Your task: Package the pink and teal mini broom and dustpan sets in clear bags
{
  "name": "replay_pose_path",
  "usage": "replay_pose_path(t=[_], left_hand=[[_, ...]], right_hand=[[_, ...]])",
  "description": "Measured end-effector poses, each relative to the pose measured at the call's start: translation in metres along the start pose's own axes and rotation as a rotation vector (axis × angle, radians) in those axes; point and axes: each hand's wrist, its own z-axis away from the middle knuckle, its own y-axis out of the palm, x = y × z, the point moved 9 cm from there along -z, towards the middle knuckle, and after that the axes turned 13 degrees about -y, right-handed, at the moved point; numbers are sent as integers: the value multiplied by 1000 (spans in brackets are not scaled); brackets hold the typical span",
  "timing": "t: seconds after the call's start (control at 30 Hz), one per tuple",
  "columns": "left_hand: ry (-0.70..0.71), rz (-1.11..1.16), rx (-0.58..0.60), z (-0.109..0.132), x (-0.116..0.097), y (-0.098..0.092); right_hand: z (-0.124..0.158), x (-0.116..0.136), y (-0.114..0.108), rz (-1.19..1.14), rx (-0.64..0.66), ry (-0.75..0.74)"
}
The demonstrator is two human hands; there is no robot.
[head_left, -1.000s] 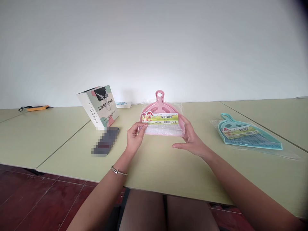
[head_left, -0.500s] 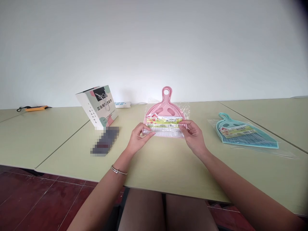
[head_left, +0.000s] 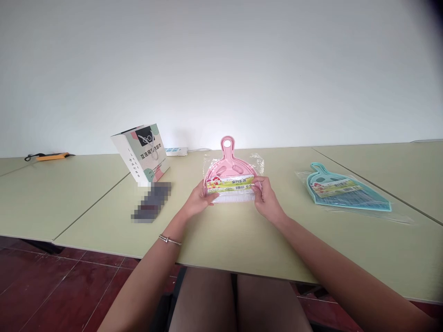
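A pink dustpan (head_left: 227, 162) with a white-bristled brush (head_left: 233, 197) sits inside a clear plastic wrapper (head_left: 258, 162). Across its middle runs a colourful printed label (head_left: 228, 184) with mushrooms and a barcode. My left hand (head_left: 200, 201) grips the lower left edge, its thumb lying over the front. On the other side, my right hand (head_left: 266, 198) pinches the right edge beside the label, fingers partly behind. The handle with its round hole points away from me. Over to the right lies a wrapped turquoise dustpan (head_left: 346, 191), with neither hand near it.
A printed paper bag (head_left: 147, 152) stands at the left, with a pixelated dark flat object (head_left: 152, 203) in front. Behind are a white power strip (head_left: 176, 151) and an orange item with a black cord (head_left: 51, 156). The table (head_left: 235, 244) meets the wall.
The pink dustpan has shifted slightly left and its handle sits lower in view. My left hand now wraps the edge more fully, and my right hand moved left with it.
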Motion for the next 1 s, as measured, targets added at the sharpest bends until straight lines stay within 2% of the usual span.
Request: replay_pose_path(t=[0.33,0.47,0.63,0.87,0.93,1.0], left_hand=[[-46,81,158,-3,10,8],[-37,84,200,-5,13,11],[-34,107,213,-6,13,12],[-73,111,301,5,2,16],[-92,88,283,6,1,14],[-120,69,187,4,4,4]], right_hand=[[4,-4,13,-222,136,97],[5,-13,11,-161,113,187],[5,-15,10,-176,97,226],[2,-9,19,-448,140,230],[-1,-8,17,-484,124,227],[-2,-7,15,-500,113,231]])
